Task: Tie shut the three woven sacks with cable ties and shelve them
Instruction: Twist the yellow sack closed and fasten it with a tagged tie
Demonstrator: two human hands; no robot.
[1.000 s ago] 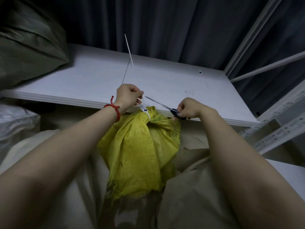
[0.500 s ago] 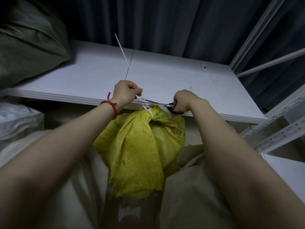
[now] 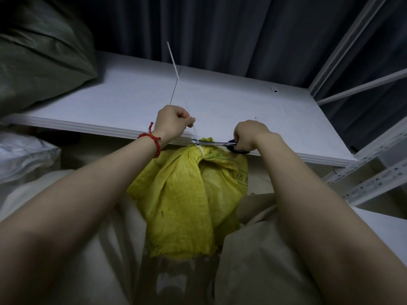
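Cable tie [image 3: 199, 144] tail gripped taut by left hand [image 3: 172, 123]; scissors [image 3: 222, 143] gripped by right hand [image 3: 247, 135], blades at tie on yellow woven sack [image 3: 189, 194].

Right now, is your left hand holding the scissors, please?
No, the right hand holds the scissors; the left hand grips the cable tie.

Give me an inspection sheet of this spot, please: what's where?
Surface: white shelf board, behind the yellow sack.
Job's things: sack neck cinched by white cable tie; scissors blades at the tie's tail.
Clutter: dark green sack on the shelf's left; white sack below.
Grips: left hand pinches the tie's tail; right hand holds the scissors.
Cables: nothing seen.
Surroundings: dark curtain, white rack uprights.
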